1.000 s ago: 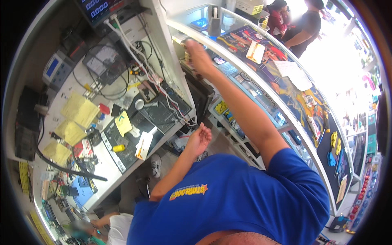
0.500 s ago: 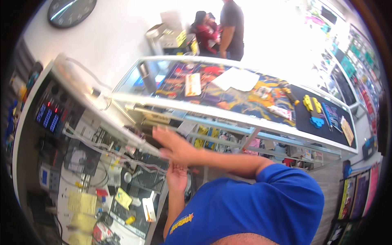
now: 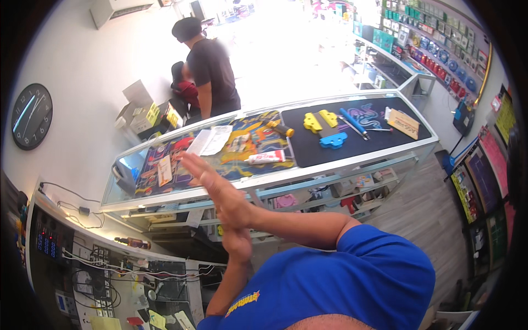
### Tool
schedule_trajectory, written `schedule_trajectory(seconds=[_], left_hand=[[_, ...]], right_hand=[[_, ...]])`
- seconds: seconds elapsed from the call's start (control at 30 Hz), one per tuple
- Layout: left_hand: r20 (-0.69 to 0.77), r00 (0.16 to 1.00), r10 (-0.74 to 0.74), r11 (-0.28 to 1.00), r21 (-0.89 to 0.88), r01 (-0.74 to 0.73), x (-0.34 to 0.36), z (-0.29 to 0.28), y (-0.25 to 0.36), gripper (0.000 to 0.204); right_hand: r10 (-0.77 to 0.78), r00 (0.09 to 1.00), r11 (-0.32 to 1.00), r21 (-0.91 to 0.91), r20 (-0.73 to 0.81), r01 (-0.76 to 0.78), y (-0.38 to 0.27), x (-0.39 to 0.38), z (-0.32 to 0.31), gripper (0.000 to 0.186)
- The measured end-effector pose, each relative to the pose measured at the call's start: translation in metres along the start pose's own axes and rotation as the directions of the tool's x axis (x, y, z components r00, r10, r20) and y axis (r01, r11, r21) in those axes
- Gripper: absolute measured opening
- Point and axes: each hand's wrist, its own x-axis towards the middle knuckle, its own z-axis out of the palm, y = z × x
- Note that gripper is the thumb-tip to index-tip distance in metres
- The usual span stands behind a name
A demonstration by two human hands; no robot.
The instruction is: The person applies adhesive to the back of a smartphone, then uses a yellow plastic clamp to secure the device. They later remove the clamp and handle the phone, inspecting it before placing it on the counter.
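My right hand (image 3: 223, 195) is raised in front of the glass counter, fingers stretched out and pointing up and to the left. It holds nothing that I can see. Below it, my left hand (image 3: 237, 243) meets it near the heel of the palm, and its fingers are hidden behind the right hand. On the counter (image 3: 258, 182) beyond lie a white and red tube (image 3: 267, 157), white papers (image 3: 212, 140) and a small orange and white packet (image 3: 165, 170). A yellow and black tool (image 3: 281, 129) rests behind the tube.
A black mat (image 3: 308, 157) carries a yellow and blue clamp-like holder (image 3: 325, 129), a blue pen-like tool (image 3: 353, 124) and a wooden piece (image 3: 403, 123). At lower left, a workbench (image 3: 124, 294) holds cables and instruments. A person (image 3: 212, 74) stands beyond the counter near boxes (image 3: 146, 118).
The view has swung to the right and up, showing more of the counter and shelves. My hands stay together, with the right one now tilted more upright.
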Motion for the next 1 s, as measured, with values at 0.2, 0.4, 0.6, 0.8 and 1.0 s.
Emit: schedule_trajectory(seconds=[0.2,0.4,0.6,0.8,1.0], left_hand=[[0.173,0.983,0.054,0.990,-0.139,-0.030,0.060,0.138,-0.023,0.074],[0.509,0.845,-0.163,0.954,-0.137,0.266,0.032,0.230,-0.094,0.073],[0.352,0.921,-0.167,0.985,0.012,0.174,0.010,0.305,-0.147,0.080],[0.397,0.859,-0.323,0.737,-0.464,0.491,0.035,0.263,-0.122,0.087],[0.344,0.886,-0.310,0.831,-0.354,0.428,-0.008,0.251,-0.091,0.091]], right_hand=[[-0.177,0.980,0.946,-0.290,-0.095,0.143,-0.072,-0.094,-0.086,0.078],[0.184,0.956,0.835,-0.476,-0.231,-0.275,-0.110,-0.118,-0.175,0.088],[-0.085,0.985,0.818,-0.575,-0.149,-0.017,-0.140,-0.166,-0.251,0.088],[-0.021,0.952,0.810,-0.553,0.306,0.196,-0.135,-0.234,-0.203,0.072],[-0.163,0.958,0.862,-0.438,0.237,0.256,-0.143,-0.242,-0.233,0.056]])
